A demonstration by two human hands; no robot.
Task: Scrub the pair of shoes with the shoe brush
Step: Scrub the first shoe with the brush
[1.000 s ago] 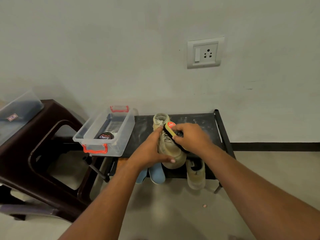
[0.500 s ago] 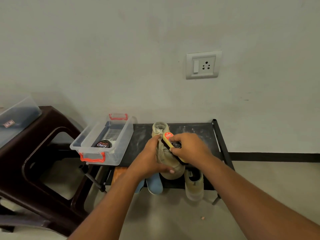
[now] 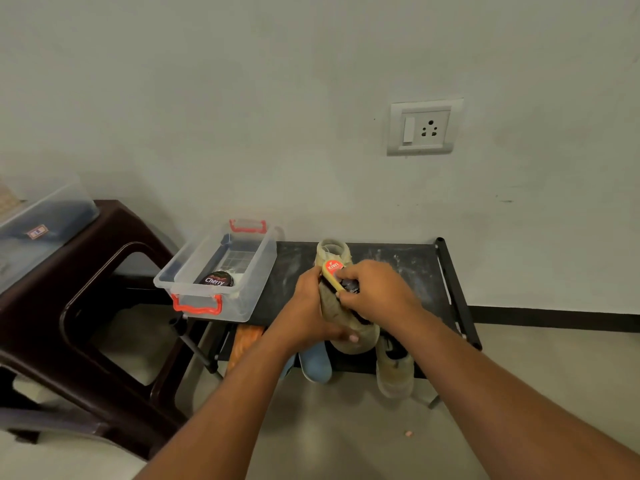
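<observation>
1. Two bare hands meet on one beige shoe (image 3: pixel 349 341) at the dusty black top of a shoe rack (image 3: pixel 408 268) standing against a wall.
2. The left hand (image 3: pixel 304 317) grips the shoe from its left side, with the fingers wrapped round the upper and the thumb lying across near the toe.
3. The right hand (image 3: pixel 375 296) is curled round a yellow shoe brush (image 3: pixel 333 274) with a red label and holds it against the top of the shoe. The bristles are mostly hidden.
4. The shoe's long axis points away from the person, with the ankle opening toward the wall and the toe nearest the person, past the rack's front edge. The brush lies almost along that line, slanting from far left to near right, so strokes would likely run ankle to toe.
5. The second shoe (image 3: pixel 394 375) sits on the lower shelf, just below and right of the held one and nearer the right hand. Nothing touches it, so its scrubbing probably remains to be done.
6. A clear box (image 3: pixel 258 271) holding a polish tin (image 3: pixel 217 279) sits at the rack's left end.
</observation>
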